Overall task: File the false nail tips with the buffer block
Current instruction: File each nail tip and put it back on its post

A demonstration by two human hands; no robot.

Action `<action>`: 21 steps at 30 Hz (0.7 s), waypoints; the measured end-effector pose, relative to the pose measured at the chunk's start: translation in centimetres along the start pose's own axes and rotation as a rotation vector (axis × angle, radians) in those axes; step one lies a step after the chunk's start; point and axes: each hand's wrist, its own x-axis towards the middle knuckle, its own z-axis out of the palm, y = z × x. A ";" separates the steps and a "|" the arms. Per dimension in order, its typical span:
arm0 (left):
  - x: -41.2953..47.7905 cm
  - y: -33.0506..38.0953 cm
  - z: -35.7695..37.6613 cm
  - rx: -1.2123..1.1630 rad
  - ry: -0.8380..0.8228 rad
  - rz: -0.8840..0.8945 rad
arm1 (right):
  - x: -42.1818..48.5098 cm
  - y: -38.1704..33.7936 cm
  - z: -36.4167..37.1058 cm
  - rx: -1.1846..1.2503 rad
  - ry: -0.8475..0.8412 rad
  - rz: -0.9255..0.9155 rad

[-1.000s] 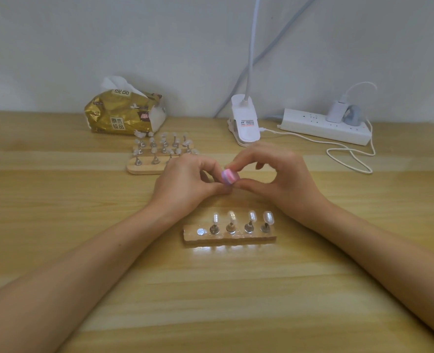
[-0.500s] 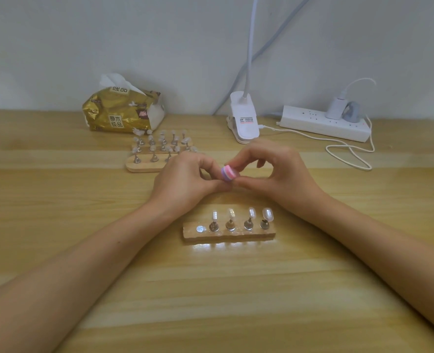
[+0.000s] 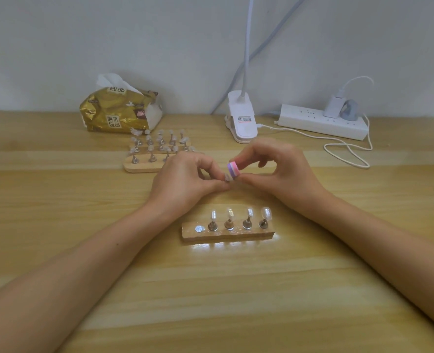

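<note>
My right hand (image 3: 277,171) pinches a small pink and purple buffer block (image 3: 232,169) between thumb and forefinger. My left hand (image 3: 185,182) pinches a clear false nail tip (image 3: 227,178) on its metal stand, mostly hidden by my fingers, right against the block's lower edge. In front of my hands lies a wooden holder (image 3: 226,234) with several clear nail tips (image 3: 265,214) standing on metal stands; its leftmost magnet spot (image 3: 199,228) is bare.
A second wooden holder (image 3: 144,167) with several nail tips sits behind my left hand. At the back stand a gold tissue pack (image 3: 120,112), a white clip lamp (image 3: 241,121) and a power strip (image 3: 323,121) with a looped white cable (image 3: 348,151).
The buffer block has tilted and shifted slightly against the nail tip between my fingertips. Both hands stay in the same place above the near holder.
</note>
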 end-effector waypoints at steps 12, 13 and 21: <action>0.1 -0.2 0.1 0.008 0.005 0.006 | 0.0 -0.2 0.0 0.095 0.013 0.065; 0.1 -0.2 0.1 0.008 0.004 0.009 | 0.0 -0.2 -0.1 0.086 0.034 0.048; 0.1 -0.3 0.1 0.015 -0.001 0.038 | -0.1 -0.3 0.0 0.028 0.009 0.017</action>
